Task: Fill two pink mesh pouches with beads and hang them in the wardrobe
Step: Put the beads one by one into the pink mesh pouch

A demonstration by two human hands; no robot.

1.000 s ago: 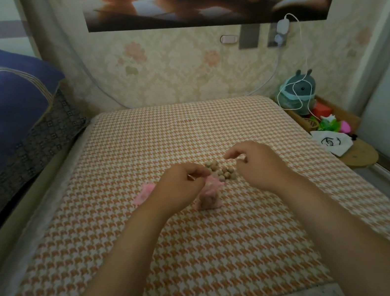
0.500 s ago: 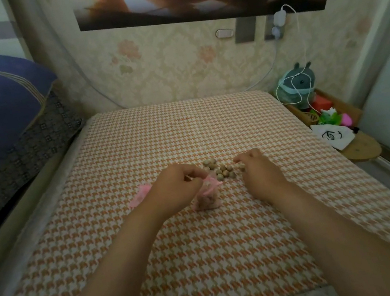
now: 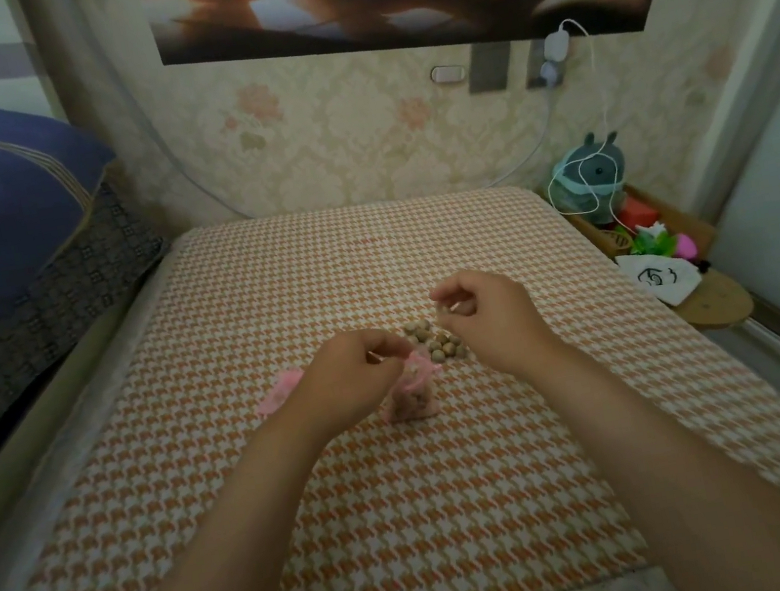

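Pink mesh pouch (image 3: 409, 398) in pinch grip of left hand (image 3: 351, 380); right hand (image 3: 491, 319) curled, grip unreadable; round beads (image 3: 438, 346) between

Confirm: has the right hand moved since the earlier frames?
Yes. Against the bead pile, the right hand has shifted away from the person and slightly left; it now reaches past the pile's far edge.
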